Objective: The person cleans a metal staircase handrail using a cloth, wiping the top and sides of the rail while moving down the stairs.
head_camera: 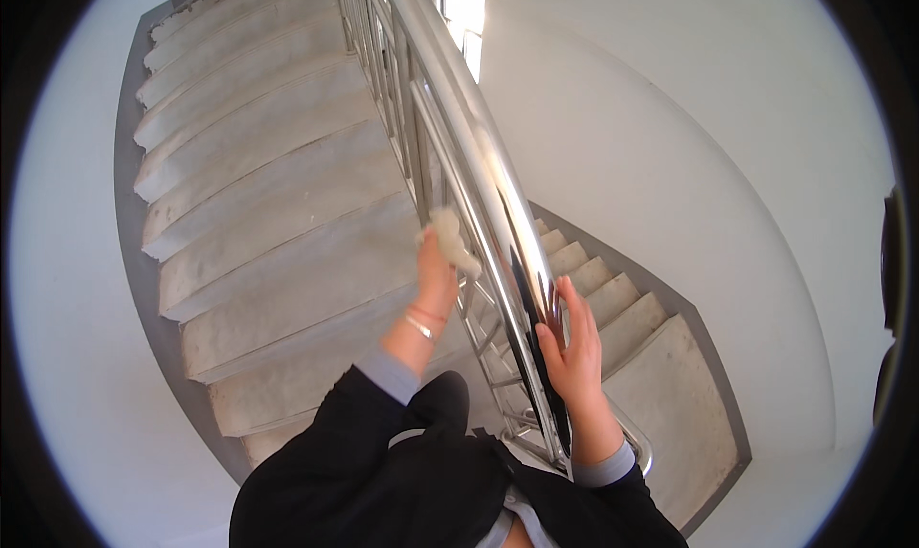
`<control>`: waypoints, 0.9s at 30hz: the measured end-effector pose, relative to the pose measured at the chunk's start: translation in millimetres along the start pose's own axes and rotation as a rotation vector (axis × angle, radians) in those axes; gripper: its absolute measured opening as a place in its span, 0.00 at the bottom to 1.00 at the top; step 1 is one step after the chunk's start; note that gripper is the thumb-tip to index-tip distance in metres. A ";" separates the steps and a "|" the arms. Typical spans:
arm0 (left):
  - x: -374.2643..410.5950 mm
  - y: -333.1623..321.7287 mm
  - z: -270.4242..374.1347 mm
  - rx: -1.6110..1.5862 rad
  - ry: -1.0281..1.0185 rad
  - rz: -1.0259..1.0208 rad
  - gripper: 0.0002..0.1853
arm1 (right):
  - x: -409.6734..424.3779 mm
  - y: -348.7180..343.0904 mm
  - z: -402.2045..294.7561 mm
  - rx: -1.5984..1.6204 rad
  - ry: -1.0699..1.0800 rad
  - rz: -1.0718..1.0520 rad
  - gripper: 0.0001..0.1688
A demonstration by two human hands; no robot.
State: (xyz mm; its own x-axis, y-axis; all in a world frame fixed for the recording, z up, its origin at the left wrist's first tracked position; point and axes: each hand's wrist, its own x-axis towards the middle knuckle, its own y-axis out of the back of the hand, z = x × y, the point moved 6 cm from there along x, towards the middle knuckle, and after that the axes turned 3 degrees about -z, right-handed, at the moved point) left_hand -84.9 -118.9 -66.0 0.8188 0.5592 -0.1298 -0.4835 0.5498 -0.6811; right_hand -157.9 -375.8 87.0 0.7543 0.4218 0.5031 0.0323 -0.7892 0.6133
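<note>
My left hand [436, 261] is closed around a pale cream cloth [452, 239], slightly blurred, at the inner side of the stair railing. The cloth lies against or close to the thin metal bars [446, 157] below the handrail; actual contact is hard to make out. A thick, polished stainless-steel handrail [506, 196] runs from the top of the view down towards my body. My right hand [576, 354] rests on its outer side, with the thumb and fingers spread over the tube.
Concrete steps [287, 225] rise on the left beside a grey-skirted wall [72, 297]. Beyond the railing, another flight [599, 279] goes down to a landing [668, 411]. A bright window [464, 24] is at the top. Dark shapes show at the right rim.
</note>
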 end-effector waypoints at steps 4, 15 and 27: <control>68.0 -12.5 -6.5 -0.150 0.187 0.007 0.24 | 45.7 -18.7 -18.5 -0.013 -0.016 -0.055 0.43; 44.4 -50.9 18.9 -0.026 0.361 0.041 0.26 | 36.6 -39.2 -0.1 -0.233 -0.092 -0.109 0.45; 41.5 -50.5 40.5 0.806 -0.245 -0.048 0.25 | 46.7 -34.8 -2.4 -0.195 -0.048 -0.097 0.45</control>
State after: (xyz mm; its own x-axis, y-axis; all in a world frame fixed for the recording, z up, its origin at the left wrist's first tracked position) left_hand -39.1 -98.3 -7.8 0.7990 0.5913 0.1097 -0.5987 0.7992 0.0531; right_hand -125.3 -327.5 90.7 0.7843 0.4663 0.4092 -0.0174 -0.6427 0.7659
